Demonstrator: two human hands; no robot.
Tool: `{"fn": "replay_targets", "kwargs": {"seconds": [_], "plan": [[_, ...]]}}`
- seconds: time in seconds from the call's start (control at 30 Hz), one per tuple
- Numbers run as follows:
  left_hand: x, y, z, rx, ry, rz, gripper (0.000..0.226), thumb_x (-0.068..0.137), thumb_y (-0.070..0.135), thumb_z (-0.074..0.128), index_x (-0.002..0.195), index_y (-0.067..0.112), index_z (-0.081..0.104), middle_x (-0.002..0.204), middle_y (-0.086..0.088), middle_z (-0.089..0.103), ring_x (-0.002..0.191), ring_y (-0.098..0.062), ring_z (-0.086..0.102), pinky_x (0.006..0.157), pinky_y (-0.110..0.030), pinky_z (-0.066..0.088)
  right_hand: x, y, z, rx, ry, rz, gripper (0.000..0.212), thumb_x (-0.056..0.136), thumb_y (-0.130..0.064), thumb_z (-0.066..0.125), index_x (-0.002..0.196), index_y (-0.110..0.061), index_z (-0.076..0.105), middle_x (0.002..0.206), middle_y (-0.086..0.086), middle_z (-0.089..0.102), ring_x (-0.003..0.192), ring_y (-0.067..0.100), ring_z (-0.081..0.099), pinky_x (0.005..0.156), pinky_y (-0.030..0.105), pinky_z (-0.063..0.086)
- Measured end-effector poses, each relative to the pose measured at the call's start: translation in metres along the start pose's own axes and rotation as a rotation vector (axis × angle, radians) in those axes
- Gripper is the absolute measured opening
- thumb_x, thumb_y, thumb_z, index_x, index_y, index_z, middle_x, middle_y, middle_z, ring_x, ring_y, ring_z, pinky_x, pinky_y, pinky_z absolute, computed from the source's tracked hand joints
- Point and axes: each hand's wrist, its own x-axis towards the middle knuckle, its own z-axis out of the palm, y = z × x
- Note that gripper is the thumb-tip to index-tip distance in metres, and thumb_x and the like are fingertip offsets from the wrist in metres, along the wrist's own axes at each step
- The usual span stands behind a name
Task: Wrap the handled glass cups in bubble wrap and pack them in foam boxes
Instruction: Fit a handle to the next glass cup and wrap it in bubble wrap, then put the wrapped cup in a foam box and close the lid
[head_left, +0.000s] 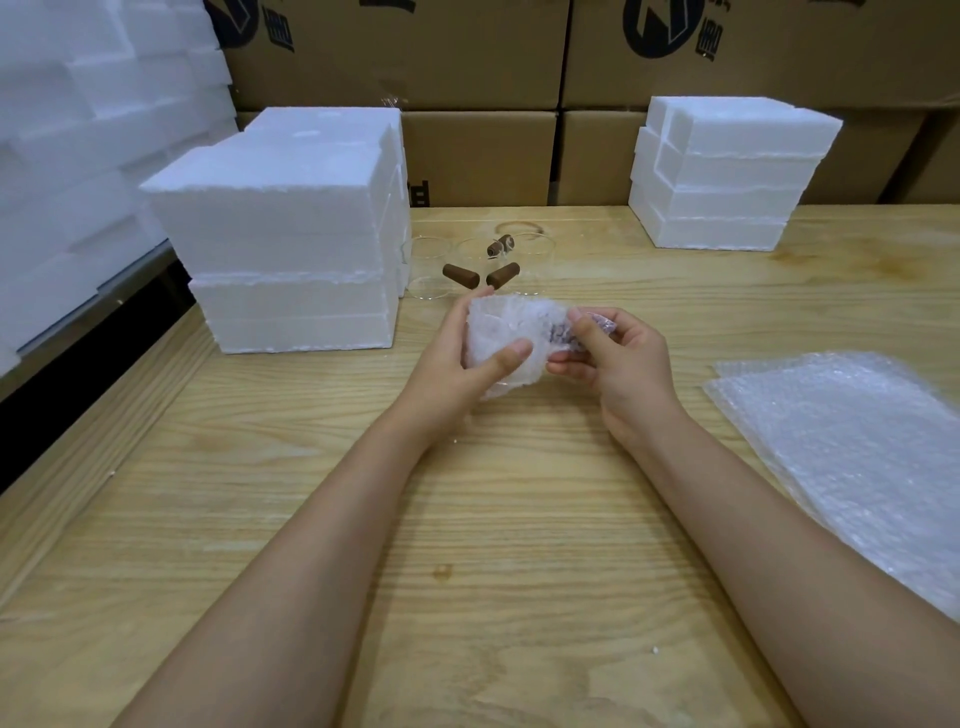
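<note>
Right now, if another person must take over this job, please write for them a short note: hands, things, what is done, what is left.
The left hand grips the wrapped cup; the right hand pinches its covered handle end. Three bare cups stand behind it, beside the left foam boxes; a second foam stack is far right. Spare bubble wrap sheets lie at right. Done: one cup nearly wrapped. Left: box it, then wrap and pack the three.
</note>
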Motion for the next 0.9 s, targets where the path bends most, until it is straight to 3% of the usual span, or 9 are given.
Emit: {"fn": "replay_targets", "kwargs": {"seconds": [0.13, 0.27, 0.43, 0.6, 0.63, 0.7, 0.73, 0.8, 0.9], "plan": [[0.002, -0.003, -0.006, 0.121, 0.042, -0.022, 0.045, 0.084, 0.031, 0.07, 0.124, 0.033, 0.048, 0.11, 0.012, 0.066, 0.099, -0.001, 0.065, 0.073, -0.014, 0.051, 0.003, 0.006, -0.001, -0.023, -0.019, 0.014, 0.006, 0.091, -0.008, 0.062, 0.085, -0.007, 0.062, 0.068, 0.002, 0.068, 0.051, 0.015, 0.065, 0.052, 0.023, 0.055], [0.003, -0.006, -0.011, 0.205, 0.064, -0.033, 0.047, 0.084, 0.027, 0.073, 0.121, 0.038, 0.046, 0.112, 0.021, 0.059, 0.102, 0.008, 0.059, 0.076, -0.009, 0.049, 0.008, 0.012, -0.002, -0.075, -0.093, 0.074, 0.01, 0.097, -0.014, 0.054, 0.094, -0.01, 0.063, 0.083, 0.005, 0.07, 0.061, 0.015, 0.068, 0.06, 0.021, 0.056], [0.007, -0.012, -0.014, 0.367, 0.063, -0.106, 0.059, 0.079, 0.035, 0.077, 0.125, 0.031, 0.041, 0.122, 0.007, 0.058, 0.125, -0.023, 0.047, 0.105, -0.043, 0.041, 0.008, 0.016, 0.0, -0.268, -0.123, 0.047, 0.024, 0.1, -0.004, 0.042, 0.093, -0.02, 0.058, 0.078, 0.002, 0.062, 0.049, 0.015, 0.063, 0.047, 0.023, 0.053], [0.002, -0.007, -0.009, 0.4, 0.092, -0.09, 0.076, 0.071, 0.035, 0.083, 0.13, 0.035, 0.036, 0.132, 0.006, 0.05, 0.13, -0.017, 0.041, 0.109, -0.043, 0.037, 0.006, 0.019, -0.001, -0.41, -0.097, 0.015, 0.021, 0.099, -0.009, 0.046, 0.099, -0.026, 0.059, 0.064, -0.002, 0.06, 0.036, 0.014, 0.052, 0.034, 0.02, 0.038], [-0.002, -0.003, -0.008, 0.419, 0.108, -0.063, 0.09, 0.066, 0.036, 0.086, 0.137, 0.037, 0.031, 0.137, 0.007, 0.044, 0.134, -0.015, 0.037, 0.112, -0.043, 0.034, 0.006, 0.018, -0.002, -0.439, -0.088, 0.018, 0.018, 0.098, -0.013, 0.049, 0.107, -0.026, 0.059, 0.064, -0.003, 0.063, 0.035, 0.013, 0.051, 0.035, 0.02, 0.038], [-0.008, 0.009, -0.006, 0.515, 0.166, 0.138, 0.106, 0.06, 0.041, 0.087, 0.144, 0.035, 0.022, 0.142, 0.008, 0.034, 0.139, -0.017, 0.031, 0.115, -0.049, 0.027, 0.007, 0.014, -0.006, -0.469, -0.019, -0.038, 0.022, 0.096, -0.021, 0.054, 0.116, -0.03, 0.055, 0.093, -0.011, 0.066, 0.04, 0.01, 0.052, 0.038, 0.02, 0.039], [-0.009, 0.015, -0.005, 0.587, 0.2, 0.306, 0.103, 0.063, 0.043, 0.085, 0.144, 0.027, 0.023, 0.141, 0.005, 0.035, 0.138, -0.019, 0.032, 0.115, -0.053, 0.025, 0.009, 0.01, -0.008, -0.458, 0.041, -0.099, 0.022, 0.095, -0.023, 0.055, 0.115, -0.031, 0.055, 0.106, -0.015, 0.062, 0.046, 0.009, 0.052, 0.041, 0.021, 0.04], [-0.003, 0.027, 0.002, 0.675, 0.273, 0.606, 0.08, 0.075, 0.04, 0.076, 0.138, 0.01, 0.036, 0.135, -0.006, 0.045, 0.131, -0.026, 0.042, 0.114, -0.054, 0.026, 0.016, -0.001, -0.012, -0.397, 0.179, -0.225, 0.017, 0.095, -0.024, 0.055, 0.108, -0.034, 0.056, 0.11, -0.015, 0.061, 0.059, 0.012, 0.052, 0.052, 0.024, 0.045], [0.024, 0.038, 0.031, 0.655, 0.279, 0.724, 0.048, 0.084, 0.018, 0.067, 0.126, -0.001, 0.052, 0.124, -0.014, 0.057, 0.121, -0.03, 0.052, 0.106, -0.055, 0.037, 0.042, -0.025, -0.021, -0.337, 0.357, -0.312, 0.015, 0.095, -0.022, 0.053, 0.095, -0.037, 0.056, 0.098, -0.012, 0.061, 0.071, 0.015, 0.051, 0.066, 0.034, 0.048]]}}
